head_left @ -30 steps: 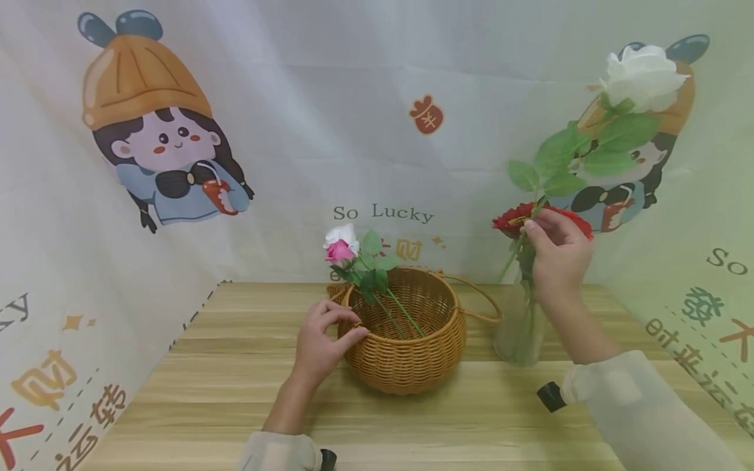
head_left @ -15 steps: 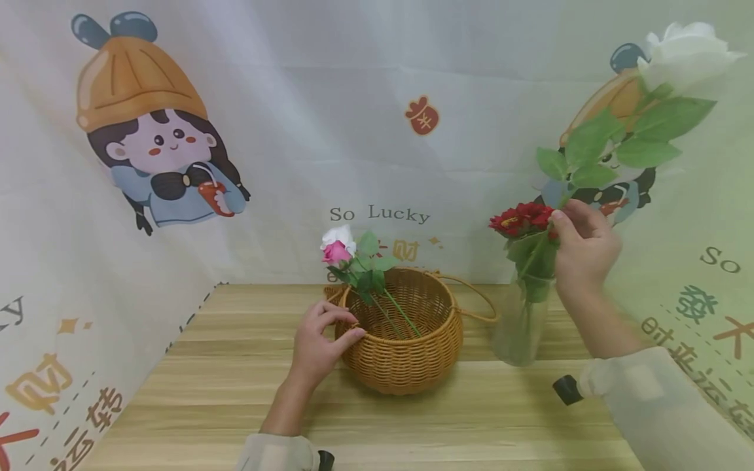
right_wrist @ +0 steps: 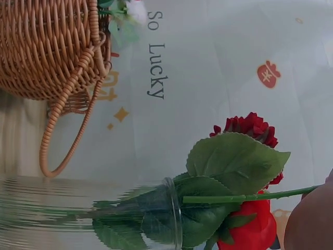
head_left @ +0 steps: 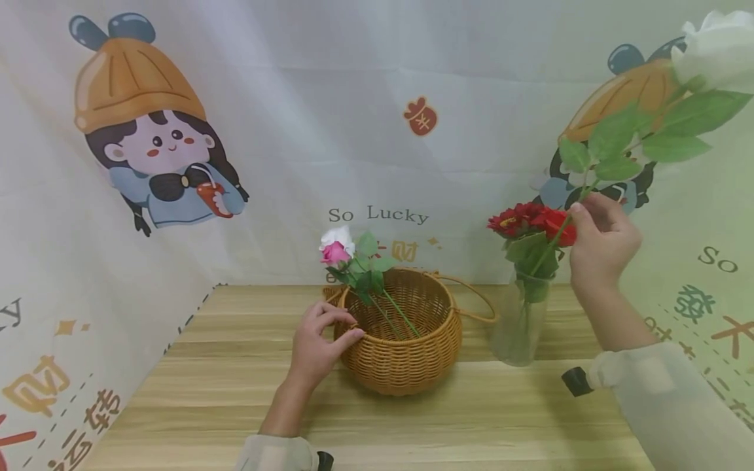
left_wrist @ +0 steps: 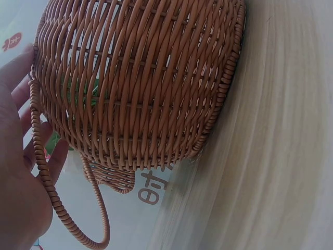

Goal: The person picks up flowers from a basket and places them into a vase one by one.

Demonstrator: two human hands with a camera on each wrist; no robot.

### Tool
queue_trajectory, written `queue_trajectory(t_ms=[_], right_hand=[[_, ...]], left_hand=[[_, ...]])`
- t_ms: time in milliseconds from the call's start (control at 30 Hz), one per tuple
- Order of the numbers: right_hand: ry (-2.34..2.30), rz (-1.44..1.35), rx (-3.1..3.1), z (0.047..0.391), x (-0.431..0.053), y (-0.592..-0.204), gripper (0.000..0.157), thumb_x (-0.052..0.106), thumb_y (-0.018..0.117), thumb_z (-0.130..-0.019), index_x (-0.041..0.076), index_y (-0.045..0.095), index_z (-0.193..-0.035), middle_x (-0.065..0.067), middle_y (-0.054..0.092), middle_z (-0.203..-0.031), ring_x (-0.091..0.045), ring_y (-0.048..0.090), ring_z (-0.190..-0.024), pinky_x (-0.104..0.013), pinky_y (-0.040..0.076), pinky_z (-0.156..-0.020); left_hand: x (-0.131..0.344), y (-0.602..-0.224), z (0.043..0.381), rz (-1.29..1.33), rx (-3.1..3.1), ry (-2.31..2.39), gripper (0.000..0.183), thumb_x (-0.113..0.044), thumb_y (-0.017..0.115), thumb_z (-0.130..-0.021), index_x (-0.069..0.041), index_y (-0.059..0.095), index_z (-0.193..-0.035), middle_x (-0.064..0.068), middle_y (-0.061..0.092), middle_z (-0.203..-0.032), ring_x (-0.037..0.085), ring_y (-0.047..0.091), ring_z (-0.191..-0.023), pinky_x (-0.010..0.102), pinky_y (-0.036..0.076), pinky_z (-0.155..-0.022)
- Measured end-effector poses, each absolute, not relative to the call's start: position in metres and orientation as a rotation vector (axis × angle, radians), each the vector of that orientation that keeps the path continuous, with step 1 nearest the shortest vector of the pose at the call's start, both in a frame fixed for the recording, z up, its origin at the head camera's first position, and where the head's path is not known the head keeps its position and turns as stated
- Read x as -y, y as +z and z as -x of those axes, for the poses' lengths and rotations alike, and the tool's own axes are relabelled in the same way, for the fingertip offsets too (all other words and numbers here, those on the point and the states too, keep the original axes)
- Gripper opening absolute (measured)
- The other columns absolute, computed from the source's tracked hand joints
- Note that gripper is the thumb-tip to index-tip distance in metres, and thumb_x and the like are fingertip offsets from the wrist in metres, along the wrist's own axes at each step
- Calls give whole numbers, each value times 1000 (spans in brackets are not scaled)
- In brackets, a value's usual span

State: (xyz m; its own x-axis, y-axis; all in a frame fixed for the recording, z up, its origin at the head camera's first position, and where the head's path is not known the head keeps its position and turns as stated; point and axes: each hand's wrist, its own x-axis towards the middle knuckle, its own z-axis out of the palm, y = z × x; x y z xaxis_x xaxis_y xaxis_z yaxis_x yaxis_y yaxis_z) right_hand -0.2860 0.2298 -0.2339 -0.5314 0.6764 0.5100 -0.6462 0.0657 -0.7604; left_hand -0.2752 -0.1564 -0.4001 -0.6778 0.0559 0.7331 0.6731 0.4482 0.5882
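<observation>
My left hand [head_left: 321,340] pinches the near-left rim of a round wicker basket [head_left: 406,363]; its side fills much of the left wrist view. A pink rose [head_left: 334,253] and a white flower [head_left: 341,234] lean out of the basket. Between thumb and fingers, my right hand [head_left: 605,245] holds the stem of a long white rose [head_left: 715,52], its bloom tilted up to the right. In the right wrist view the cut end of the stem [right_wrist: 218,199] lies right at the rim of the clear ribbed vase [right_wrist: 174,208]. Red flowers [head_left: 518,219] stand in that vase.
The basket's looped handle [head_left: 480,304] reaches right toward the vase. A wooden tabletop [head_left: 365,432] lies beneath everything. Printed cloth [head_left: 283,131] hangs behind and along both sides.
My right hand has moved right with the white rose, bringing its lower stem from left of the vase to over the vase mouth. The left hand keeps its place on the basket rim.
</observation>
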Motion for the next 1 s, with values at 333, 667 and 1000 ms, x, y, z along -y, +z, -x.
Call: queue_trajectory(t_ms=[333,667,1000], right_hand=[[1574,159,1525,285,-231,-244,17,8,73,-87,9,73,-104,2,67,-97,-10,59,-93,-20,46,-82],[1567,151,1528,290,-234,-272,12,4,72,-86,13,72,-93,8,66,-87,-7,59,-83,-18,46,-76],[1661,107,1440,290,-231,-289,12,-3,69,-85,9,70,-88,5,66,-80,-7,62,-69,-16,49,-68]], left_hand=[[157,-401,276,605,2058,-1239,18,-21,87,-73,-20,73,-85,-10,59,-93,14,54,-93,45,46,-78],[157,-401,274,594,2071,-1240,18,-24,86,-74,-20,72,-85,-10,59,-94,13,54,-95,41,46,-79],[156,-399,274,594,2070,-1235,19,-24,87,-73,-20,72,-85,-10,59,-93,13,54,-94,35,45,-78]])
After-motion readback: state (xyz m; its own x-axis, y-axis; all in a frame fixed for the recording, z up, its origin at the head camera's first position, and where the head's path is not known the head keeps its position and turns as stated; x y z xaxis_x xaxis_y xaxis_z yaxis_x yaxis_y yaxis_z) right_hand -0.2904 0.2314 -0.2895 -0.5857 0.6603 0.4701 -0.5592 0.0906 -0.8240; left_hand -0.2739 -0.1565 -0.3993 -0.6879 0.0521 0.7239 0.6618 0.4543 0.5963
